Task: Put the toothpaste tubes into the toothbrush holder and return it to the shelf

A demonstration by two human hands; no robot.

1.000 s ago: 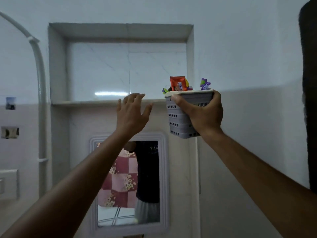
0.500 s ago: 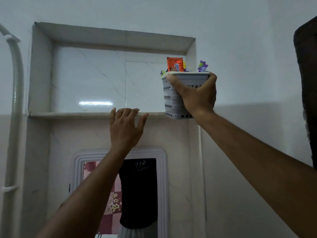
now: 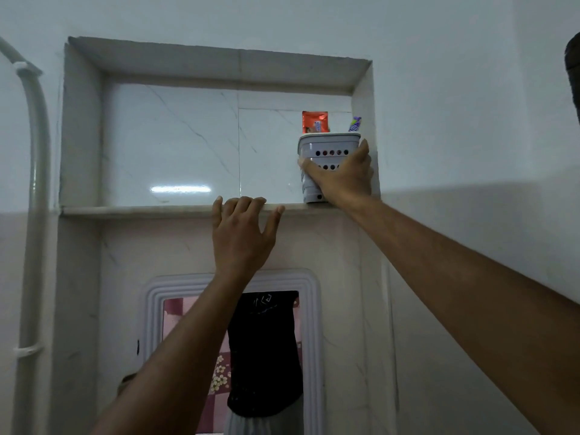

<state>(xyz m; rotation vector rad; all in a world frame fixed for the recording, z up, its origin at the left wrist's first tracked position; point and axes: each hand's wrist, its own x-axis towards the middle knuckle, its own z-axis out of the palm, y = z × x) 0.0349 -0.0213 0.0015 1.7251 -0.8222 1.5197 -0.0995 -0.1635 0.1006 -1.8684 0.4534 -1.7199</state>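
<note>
The grey perforated toothbrush holder stands upright at the right end of the recessed wall shelf, close to the niche's right wall. An orange toothpaste tube and a purple one stick out of its top. My right hand is wrapped around the holder's lower front, fingers on its left side and thumb on its right. My left hand is spread, its fingertips resting on the shelf's front edge left of the holder, holding nothing.
The niche is lined with white marble tiles. A white-framed mirror hangs below the shelf. A white pipe runs down the left wall. A dark object juts in at the right edge.
My right hand moved the holder left and down into the niche, so its base now sits on the shelf. My left hand rose until its fingertips touch the shelf edge.
</note>
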